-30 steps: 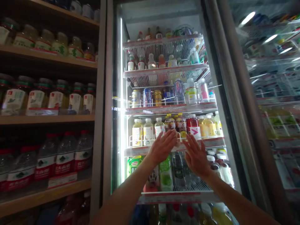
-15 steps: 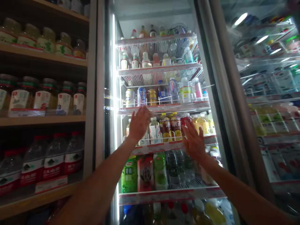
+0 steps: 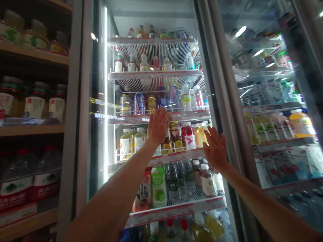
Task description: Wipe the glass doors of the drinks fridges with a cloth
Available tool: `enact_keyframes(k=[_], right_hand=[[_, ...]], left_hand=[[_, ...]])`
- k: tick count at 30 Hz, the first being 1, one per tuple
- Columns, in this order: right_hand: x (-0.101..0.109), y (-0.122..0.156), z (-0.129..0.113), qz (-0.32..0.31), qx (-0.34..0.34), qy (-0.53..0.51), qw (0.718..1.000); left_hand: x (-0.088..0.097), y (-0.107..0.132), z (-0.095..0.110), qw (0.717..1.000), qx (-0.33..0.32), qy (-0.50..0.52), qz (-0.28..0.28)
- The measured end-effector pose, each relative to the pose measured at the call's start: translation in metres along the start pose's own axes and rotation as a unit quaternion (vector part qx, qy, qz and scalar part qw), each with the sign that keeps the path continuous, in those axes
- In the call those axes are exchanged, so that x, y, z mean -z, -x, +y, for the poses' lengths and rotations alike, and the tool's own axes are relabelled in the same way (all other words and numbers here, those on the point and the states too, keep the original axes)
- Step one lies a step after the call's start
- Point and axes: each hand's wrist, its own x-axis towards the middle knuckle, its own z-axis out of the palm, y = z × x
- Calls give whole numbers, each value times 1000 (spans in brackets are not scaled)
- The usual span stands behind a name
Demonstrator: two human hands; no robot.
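Observation:
I face a lit drinks cooler with wire shelves (image 3: 155, 74) full of bottles and cans. My left hand (image 3: 158, 125) is raised with fingers stretched out flat, its fingertips at the shelf edge under the row of cans (image 3: 139, 103), covering bottles on the shelf below. My right hand (image 3: 215, 147) is also open and flat, spread beside a red bottle (image 3: 188, 136) and yellow bottles near the cooler's right door frame (image 3: 222, 111). Neither hand holds anything. Whether they press on glass I cannot tell.
Wooden shelves on the left carry jars (image 3: 35, 102) and large water bottles (image 3: 45, 178). A second glass-door cooler (image 3: 275, 111) stands on the right, with reflections over its stock. Lower cooler shelves hold green, clear and white bottles (image 3: 174, 181).
My view shifted right, so the cooler sits further left. My left hand rose from the lower shelf up to the can shelf's edge. My right hand lifted a little and stayed open.

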Motion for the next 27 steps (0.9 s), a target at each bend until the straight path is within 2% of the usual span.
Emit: enact_keyframes(k=[1,2,3,4,6,7,8,9,12,13,15,18,20,21,22,23,25,26,27], right_hand=[[3,1,8,-3,0,6,1000],[6,1,16,-6,0,12,1000],[9,2,23,-7,-1,18,1000],[13,3,29,-7,-2,23,1000],[20,4,38,-1,-6,30,1000],[24,4,42,2,-7,32,999],[28,5,46,5,-7,33,999],[31,5,50,6,-6,36,999],[40,4,60,12,-7,42,999],[43,3,63,19,-8,44,999],[47,3,68,33,-11,45,998],[54,3,73,48,-17,42,998],[56,3,73,49,-21,38,998],[56,3,72,47,-25,35,998],[56,3,70,45,-30,33,998],[54,3,68,41,-34,30,998],[48,2,60,34,-37,22,998],[45,2,55,31,-37,18,999],[41,3,50,28,-37,14,999]], left_hand=[[-4,-7,5,999,42,-2,16],[-8,-11,13,999,49,0,17],[-13,-13,25,1000,15,6,3],[-18,-13,39,998,-55,17,-22],[-30,-12,69,971,-225,41,-75],[-35,-14,82,955,-279,47,-89],[-39,-18,92,950,-295,47,-92],[-43,-25,100,957,-272,43,-86],[-52,-48,119,990,-128,26,-51],[-54,-49,126,991,-122,26,-51],[-56,-38,144,976,-201,38,-76],[-55,-2,166,912,-386,66,-124],[-52,13,163,872,-465,80,-131],[-50,14,157,867,-474,81,-130],[-48,12,147,879,-455,73,-125],[-46,7,136,903,-410,60,-116],[-40,-1,115,952,-291,26,-94],[-38,-1,107,962,-258,17,-85],[-35,1,100,961,-263,18,-80]])
